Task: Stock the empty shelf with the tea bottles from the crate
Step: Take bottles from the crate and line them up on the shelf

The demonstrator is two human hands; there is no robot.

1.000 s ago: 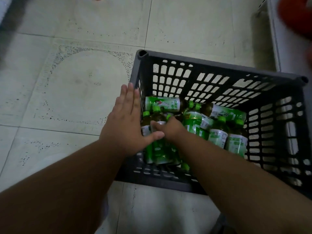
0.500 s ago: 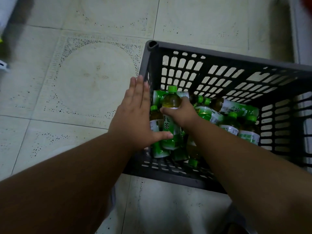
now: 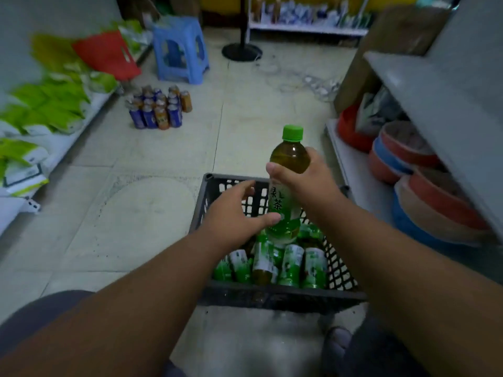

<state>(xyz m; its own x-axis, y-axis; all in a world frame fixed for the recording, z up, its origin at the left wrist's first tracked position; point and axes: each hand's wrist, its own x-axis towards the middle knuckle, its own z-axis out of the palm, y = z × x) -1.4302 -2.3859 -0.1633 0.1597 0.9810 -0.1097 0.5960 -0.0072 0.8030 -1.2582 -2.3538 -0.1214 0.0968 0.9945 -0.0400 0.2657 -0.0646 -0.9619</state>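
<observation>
My right hand (image 3: 307,183) grips a tea bottle (image 3: 285,191) with a green cap and green label, holding it upright above the dark grey slatted crate (image 3: 277,296) on the floor. My left hand (image 3: 234,216) hovers open just left of the bottle, its thumb near the lower label, over the crate's left wall. Several more tea bottles (image 3: 275,263) lie jumbled in the crate. A grey shelf board (image 3: 435,104) juts out at the right, above me.
Stacked red and blue basins (image 3: 419,183) fill the lower right shelf. A group of cans (image 3: 158,108) and a blue stool (image 3: 181,50) stand on the tiled floor ahead. Green and white bags (image 3: 40,115) line the left. A round stand base (image 3: 241,51) sits farther back.
My right hand has lifted one bottle out of the crate to well above its rim. My head has tilted up, bringing the aisle and shelves into view. My left hand has left the crate's wall.
</observation>
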